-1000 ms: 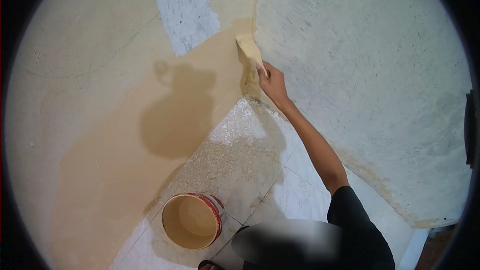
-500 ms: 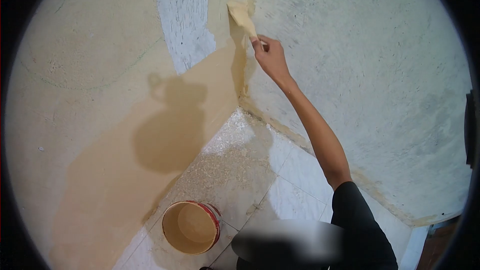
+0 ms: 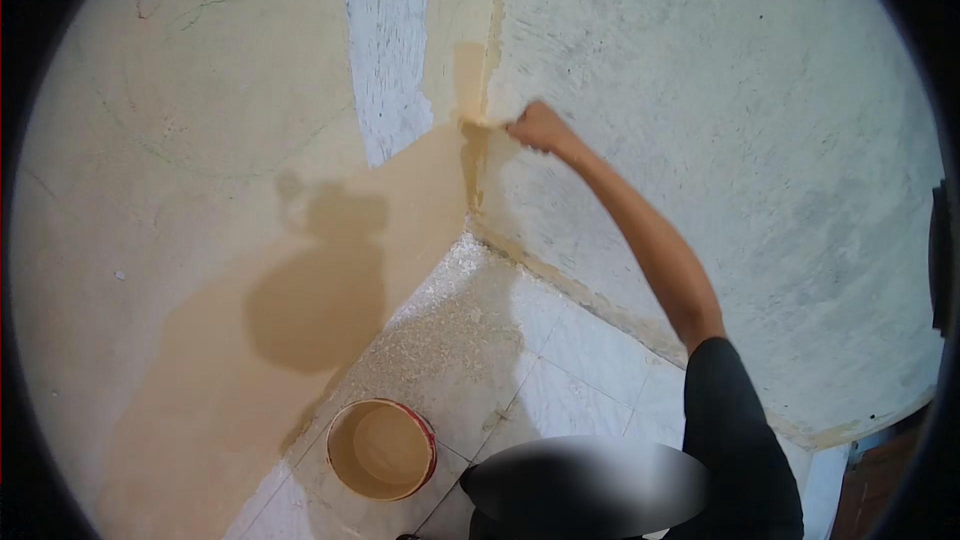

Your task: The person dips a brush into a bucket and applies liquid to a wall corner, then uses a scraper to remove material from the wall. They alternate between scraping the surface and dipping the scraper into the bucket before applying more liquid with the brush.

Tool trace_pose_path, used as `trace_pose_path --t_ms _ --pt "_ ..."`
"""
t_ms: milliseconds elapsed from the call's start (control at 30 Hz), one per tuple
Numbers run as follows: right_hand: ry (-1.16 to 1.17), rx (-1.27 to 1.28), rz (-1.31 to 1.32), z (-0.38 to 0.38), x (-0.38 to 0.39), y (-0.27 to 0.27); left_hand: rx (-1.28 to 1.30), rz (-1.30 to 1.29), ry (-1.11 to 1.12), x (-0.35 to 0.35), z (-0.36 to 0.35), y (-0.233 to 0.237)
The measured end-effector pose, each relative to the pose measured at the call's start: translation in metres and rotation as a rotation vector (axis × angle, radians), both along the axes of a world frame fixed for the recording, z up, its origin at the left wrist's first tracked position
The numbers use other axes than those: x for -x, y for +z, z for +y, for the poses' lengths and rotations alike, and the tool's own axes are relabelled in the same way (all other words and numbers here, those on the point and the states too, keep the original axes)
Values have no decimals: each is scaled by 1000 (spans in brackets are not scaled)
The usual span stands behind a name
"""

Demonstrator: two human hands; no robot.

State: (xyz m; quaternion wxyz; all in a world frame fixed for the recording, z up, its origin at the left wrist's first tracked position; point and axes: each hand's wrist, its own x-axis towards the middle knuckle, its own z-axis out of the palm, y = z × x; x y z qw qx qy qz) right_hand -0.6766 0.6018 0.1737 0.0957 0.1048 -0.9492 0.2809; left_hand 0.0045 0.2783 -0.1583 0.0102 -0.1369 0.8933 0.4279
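Note:
My right hand [image 3: 540,128] is closed around the handle of a paintbrush [image 3: 482,123], reaching out to the corner where two walls meet. The brush looks blurred and foreshortened, its bristles against the tan-painted wall [image 3: 430,165] just left of the corner. A darker, wet-looking strip of paint [image 3: 467,65] shows above the brush. On the floor below stands a round bucket [image 3: 382,450] with a red-streaked rim, tan paint inside it. My left hand is out of sight.
A whitish peeled strip [image 3: 388,50] runs down the left wall, near faint scribbles. The grey right wall [image 3: 700,120] looks rough. White floor tiles [image 3: 585,380] carry dusty debris [image 3: 440,340] by the corner. A brown object [image 3: 865,485] sits at lower right.
My right hand has brought the brush downward along the corner, and a fresh darker paint strip shows above it. The view has shifted slightly. The bucket stays in place.

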Motion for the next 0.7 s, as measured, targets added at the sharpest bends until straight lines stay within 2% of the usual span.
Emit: trace_pose_path --t_ms 67,133,167,233,267,300,333,367,433,467,500,533,567,600,633,667,700 --pt "8 -119 177 -5 7 58 71 12 4 -17 2 -16" --pt "72 -242 264 -15 -7 135 -103 33 219 -22 7 -31" --pt "62 -243 302 -13 -4 163 -87 34 200 -25 8 -38" --pt "-36 -279 351 3 29 204 72 161 222 -36 6 -53" --pt "-25 -230 360 -3 0 227 73 155 208 -39 0 -60" --pt "-8 -187 377 -14 -32 250 298 364 104 -40 -1 -68" --pt "-41 -142 364 -12 -31 262 520 571 1 -43 -1 -76" --pt "-40 -147 365 -7 -32 265 515 572 2 -47 0 -83" --pt "-124 -59 429 -16 -54 262 -138 57 253 -51 3 -81" --pt "-159 12 452 -20 -64 249 -141 57 260 -52 4 -81" --pt "-156 9 449 -16 -41 225 -160 55 285 -39 8 -50" --pt "-106 57 730 -6 0 185 -180 53 309 -32 12 -33" --pt "-53 109 1013 0 24 162 -181 52 310 -33 11 -35" --pt "7 284 693 -8 -1 137 -164 62 292 -36 10 -39" --pt "39 362 698 -24 -7 107 -145 70 274 -38 8 -42" --pt "32 559 507 -37 -18 80 -140 66 279 -33 9 -36" --pt "90 672 445 -47 -21 52 -21 113 236 -32 12 -29"
